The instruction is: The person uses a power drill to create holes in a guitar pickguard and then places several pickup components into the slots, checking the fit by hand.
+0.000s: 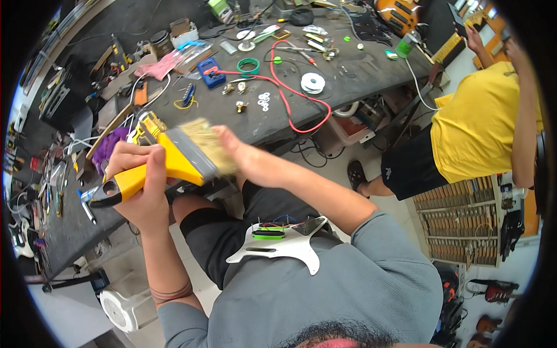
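My left hand (145,191) is wrapped round the yellow handle of a wide paintbrush (184,155). The brush has a grey ferrule and pale bristles, which point up and to the right. My right hand (242,155) is at the bristle tips and seems to touch them; the bristles and blur hide most of its fingers. On my lap lies a white guitar pickguard (278,246) with a green and black pickup (268,233) and thin coloured wires. A yellow and black power tool (148,126) stands on the bench just behind the brush.
The dark workbench (278,69) carries a blue multimeter (211,72), a red cable (284,93), a white spool (313,83), green tape (248,66) and white washers (263,101). To the right stands a person in a yellow shirt (478,122), near a rack of wooden pieces (455,220).
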{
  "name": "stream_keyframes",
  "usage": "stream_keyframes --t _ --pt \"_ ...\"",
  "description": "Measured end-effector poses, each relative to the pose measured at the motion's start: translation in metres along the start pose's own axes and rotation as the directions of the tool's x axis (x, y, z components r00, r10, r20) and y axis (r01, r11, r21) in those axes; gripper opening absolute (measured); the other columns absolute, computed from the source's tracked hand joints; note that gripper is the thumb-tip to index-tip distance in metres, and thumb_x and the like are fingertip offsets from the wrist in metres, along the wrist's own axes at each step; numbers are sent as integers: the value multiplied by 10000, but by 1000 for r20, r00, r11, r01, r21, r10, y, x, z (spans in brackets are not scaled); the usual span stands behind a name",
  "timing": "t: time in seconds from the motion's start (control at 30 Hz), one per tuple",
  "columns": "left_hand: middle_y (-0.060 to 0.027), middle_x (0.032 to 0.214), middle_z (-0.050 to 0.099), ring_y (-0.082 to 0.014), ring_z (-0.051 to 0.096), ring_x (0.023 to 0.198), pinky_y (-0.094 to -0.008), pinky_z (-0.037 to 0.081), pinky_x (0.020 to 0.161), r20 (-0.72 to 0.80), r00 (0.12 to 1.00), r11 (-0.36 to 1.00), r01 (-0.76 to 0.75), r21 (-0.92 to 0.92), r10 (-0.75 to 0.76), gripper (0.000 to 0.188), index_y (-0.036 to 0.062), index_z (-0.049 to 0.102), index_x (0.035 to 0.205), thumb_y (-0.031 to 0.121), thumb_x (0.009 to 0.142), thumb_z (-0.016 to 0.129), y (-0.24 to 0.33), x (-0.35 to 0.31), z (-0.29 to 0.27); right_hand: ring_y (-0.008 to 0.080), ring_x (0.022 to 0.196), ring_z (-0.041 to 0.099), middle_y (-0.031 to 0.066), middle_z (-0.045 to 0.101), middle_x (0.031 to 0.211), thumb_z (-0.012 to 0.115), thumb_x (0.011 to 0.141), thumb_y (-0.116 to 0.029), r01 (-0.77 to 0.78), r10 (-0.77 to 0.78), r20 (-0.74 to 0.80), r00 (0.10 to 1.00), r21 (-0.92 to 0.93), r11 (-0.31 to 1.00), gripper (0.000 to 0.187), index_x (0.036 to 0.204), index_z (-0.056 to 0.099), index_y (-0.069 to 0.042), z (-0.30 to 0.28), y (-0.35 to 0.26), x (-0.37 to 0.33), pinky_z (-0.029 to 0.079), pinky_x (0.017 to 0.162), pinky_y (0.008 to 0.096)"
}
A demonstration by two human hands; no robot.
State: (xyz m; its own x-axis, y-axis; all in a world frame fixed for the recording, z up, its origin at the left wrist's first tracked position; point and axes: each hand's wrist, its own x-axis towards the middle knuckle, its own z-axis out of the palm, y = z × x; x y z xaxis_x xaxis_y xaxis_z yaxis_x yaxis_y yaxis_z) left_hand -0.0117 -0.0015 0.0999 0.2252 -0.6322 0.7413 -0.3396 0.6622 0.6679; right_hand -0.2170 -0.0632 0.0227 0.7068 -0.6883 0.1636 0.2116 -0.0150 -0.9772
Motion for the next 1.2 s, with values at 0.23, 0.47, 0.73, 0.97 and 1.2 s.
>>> stream_keyframes --t 0.23,0.47,0.73,0.97,1.2 --pt "-79 928 655 -125 658 656 -226 484 481 -137 981 970 103 -218 -135 188 9 620 924 96 1017 758 -8 18 -24 280 1474 414 228 463 1517 180 1141 -660 -13 19 32 999 -183 983 836 1574 296 47 -5 -13 -10 286 1247 386" --pt "-82 913 677 -111 640 694 -222 440 494 -155 986 989 -44 143 67 205 15 608 882 88 1033 726 -28 23 -28 279 1404 475 204 517 1442 163 1154 -624 -16 12 -19 1000 -258 966 766 1499 411 13 -3 -24 -13 327 1213 379" --pt "-97 900 669 -144 626 721 -272 495 575 -120 979 940 -120 321 166 190 -10 613 871 17 982 766 -25 37 -23 266 1303 550 186 585 1335 261 1175 -558 38 -38 8 999 -298 954 642 1447 454 -8 1 -24 -7 393 1149 381" --pt "-116 1023 700 -246 689 903 -364 539 840 164 968 780 -249 574 188 211 -15 598 926 63 962 791 -44 57 -38 97 850 478 21 492 957 389 1177 -470 -27 20 -79 997 -101 995 460 1399 498 -83 -5 4 -7 468 732 258" --pt "-160 1083 706 -414 679 1036 -475 533 850 398 916 416 -340 844 -59 201 74 633 1048 -45 886 625 -108 103 -61 64 733 434 -21 472 868 435 1184 -304 -93 94 -85 992 12 996 317 1324 537 -39 -13 5 -11 405 658 255"
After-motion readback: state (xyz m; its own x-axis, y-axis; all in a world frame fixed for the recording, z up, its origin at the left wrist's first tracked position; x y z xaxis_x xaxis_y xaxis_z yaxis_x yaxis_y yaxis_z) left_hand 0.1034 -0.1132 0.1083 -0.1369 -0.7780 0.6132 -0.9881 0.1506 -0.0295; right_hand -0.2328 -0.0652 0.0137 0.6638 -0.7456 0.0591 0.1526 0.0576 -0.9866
